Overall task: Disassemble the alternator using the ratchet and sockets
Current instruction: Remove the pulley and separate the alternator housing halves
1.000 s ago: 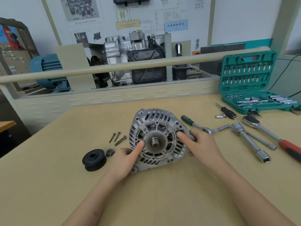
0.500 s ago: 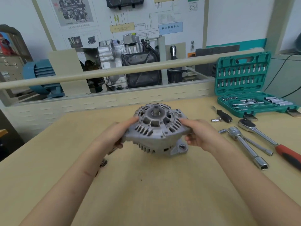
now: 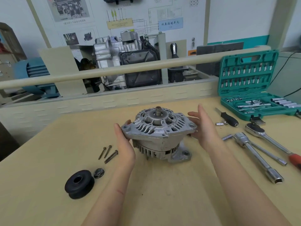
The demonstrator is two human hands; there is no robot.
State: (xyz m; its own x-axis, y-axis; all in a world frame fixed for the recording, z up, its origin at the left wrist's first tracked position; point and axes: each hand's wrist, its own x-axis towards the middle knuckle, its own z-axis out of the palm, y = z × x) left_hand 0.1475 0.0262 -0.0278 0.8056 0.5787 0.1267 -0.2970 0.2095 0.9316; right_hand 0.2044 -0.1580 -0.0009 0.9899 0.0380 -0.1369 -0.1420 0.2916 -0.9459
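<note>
The grey alternator (image 3: 158, 132) stands at the middle of the table with its threaded shaft pointing up. It rests on its rear end, and one mounting ear touches the table at the front right. My left hand (image 3: 125, 147) presses flat against its left side. On the right rim my right hand (image 3: 203, 128) touches with straight fingers. A ratchet with a red handle (image 3: 267, 137) lies to the right. Beside the ratchet is a long socket bar (image 3: 257, 157).
Three long bolts (image 3: 108, 153), a black pulley (image 3: 79, 183) and a nut (image 3: 98, 173) lie at the front left. A green socket case (image 3: 254, 88) stands open at the back right, with a black driver handle (image 3: 228, 118) and a small socket (image 3: 220, 123) before it.
The alternator was tipped with its shaft facing me. Both hands lifted it and turned it, and it now stands shaft up on the table. My fingers have straightened along its sides.
</note>
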